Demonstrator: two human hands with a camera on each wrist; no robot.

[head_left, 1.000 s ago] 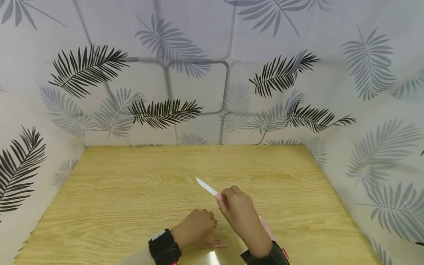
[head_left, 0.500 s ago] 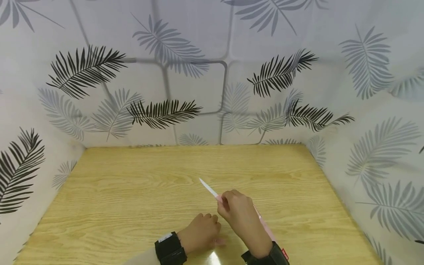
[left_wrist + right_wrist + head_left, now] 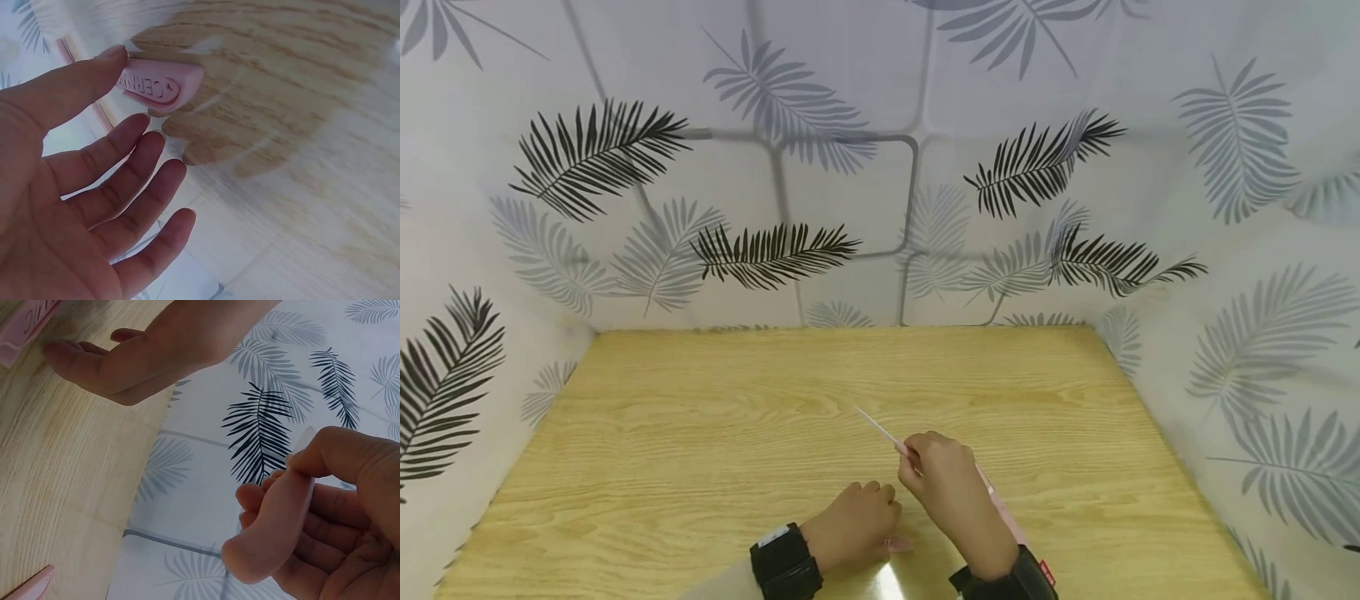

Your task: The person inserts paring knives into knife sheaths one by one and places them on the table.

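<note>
In the head view my right hand (image 3: pixel 942 479) holds a small knife by its pink handle (image 3: pixel 269 528), between thumb and fingers. Its slim white blade (image 3: pixel 876 423) points up and to the left, seen nearly edge-on. My left hand (image 3: pixel 852 525) is low over the table, its fingers loosely bent with nothing gripped in them. Right by its thumb lies a pink piece (image 3: pixel 165 84) with raised letters that read like CERAMIC; whether the thumb touches it I cannot tell. Part of this piece is hidden under the left hand in the head view.
Another long pink object with a whitish part (image 3: pixel 1003 512) lies on the wood-grain table (image 3: pixel 715 417), partly behind my right forearm. White cloth (image 3: pixel 850 192) with leaf prints hangs around the table's back and sides. Black bands (image 3: pixel 786 562) circle both wrists.
The left hand has shifted slightly right, over more of the lettered pink piece, then stayed. The knife has turned so its blade shows thinner, and its tip has moved slightly right.
</note>
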